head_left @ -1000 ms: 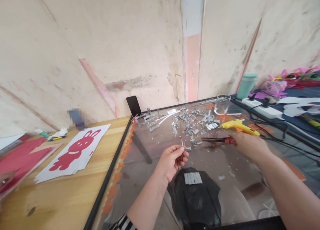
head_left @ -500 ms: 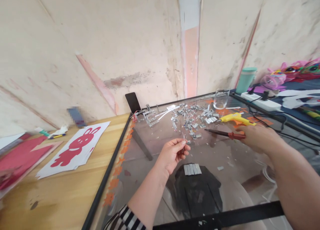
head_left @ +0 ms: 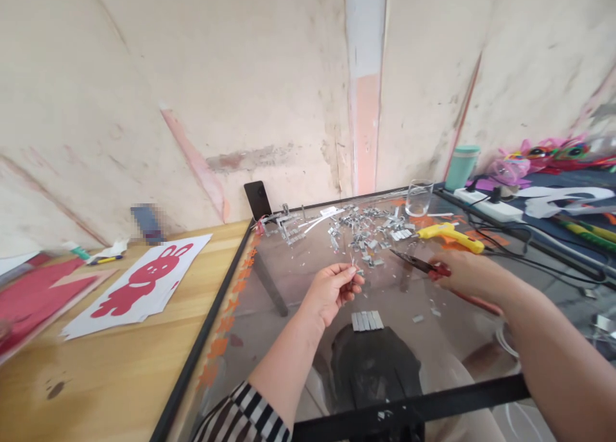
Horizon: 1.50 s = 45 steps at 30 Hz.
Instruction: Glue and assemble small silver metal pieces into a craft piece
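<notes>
My left hand [head_left: 337,285] is above the glass tabletop [head_left: 308,346], thumb and forefinger pinched on a small piece with thin white strands sticking up. Its exact kind is too small to tell. My right hand [head_left: 469,275] is wrapped round the red handles of a pair of pliers [head_left: 414,261]; the dark jaws point left towards my left hand, a gap apart from it. Below my left hand lies a neat row of flat grey strips [head_left: 367,321]. Beyond both hands spreads a heap of small silver-grey pieces [head_left: 370,230].
A yellow glue gun [head_left: 450,235] lies behind my right hand, near a clear glass [head_left: 419,198], a power strip [head_left: 488,204] with cables and a mint cup [head_left: 462,167]. A black phone [head_left: 258,200] leans on the wall. Left, rabbit-printed paper [head_left: 139,285] lies on a wooden table [head_left: 125,378].
My right hand has moved left with the pliers, bringing the jaws nearer my left hand. The left hand keeps its pinch. The view has shifted slightly.
</notes>
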### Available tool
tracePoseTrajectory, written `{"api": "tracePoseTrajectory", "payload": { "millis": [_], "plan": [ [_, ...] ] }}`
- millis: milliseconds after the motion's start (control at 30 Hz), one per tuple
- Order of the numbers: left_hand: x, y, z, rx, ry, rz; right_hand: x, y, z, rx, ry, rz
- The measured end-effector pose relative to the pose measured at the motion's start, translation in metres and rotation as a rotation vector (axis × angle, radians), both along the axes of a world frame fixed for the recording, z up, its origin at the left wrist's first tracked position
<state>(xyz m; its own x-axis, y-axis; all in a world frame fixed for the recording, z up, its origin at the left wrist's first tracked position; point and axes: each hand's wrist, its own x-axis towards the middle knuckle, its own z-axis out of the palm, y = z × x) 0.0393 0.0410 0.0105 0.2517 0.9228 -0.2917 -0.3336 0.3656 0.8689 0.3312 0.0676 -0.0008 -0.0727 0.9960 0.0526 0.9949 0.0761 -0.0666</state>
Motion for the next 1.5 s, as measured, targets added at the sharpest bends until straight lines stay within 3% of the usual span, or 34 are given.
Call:
{"api": "tracePoseTrajectory", "payload": {
  "millis": [133,300,467,600,833,1033,1267,1500],
  "plan": [
    [0.000,0.000,-0.002,0.006,-0.016,-0.013,-0.010,0.005,0.012,-0.023,-0.035,0.047],
    [0.002,-0.002,-0.002,-0.001,-0.046,-0.038,-0.028,0.033,0.027,-0.025,-0.032,0.075],
    [0.002,-0.002,-0.001,-0.017,-0.073,-0.054,-0.049,0.061,0.020,-0.062,0.045,0.141],
    [0.000,0.000,-0.004,-0.028,-0.093,-0.054,-0.056,0.070,0.011,0.013,0.157,0.189],
    [0.001,0.001,-0.009,-0.057,-0.127,-0.045,-0.063,0.040,0.020,0.198,0.405,0.243],
    [0.003,-0.001,-0.006,-0.082,-0.144,-0.012,-0.095,-0.007,0.040,0.090,0.630,0.497],
    [0.006,-0.003,-0.003,-0.101,-0.144,-0.016,-0.112,-0.015,0.021,0.067,0.427,0.623],
    [0.007,-0.005,-0.002,-0.079,-0.152,-0.055,-0.112,-0.012,0.014,0.195,0.471,0.632]
  ]
}}
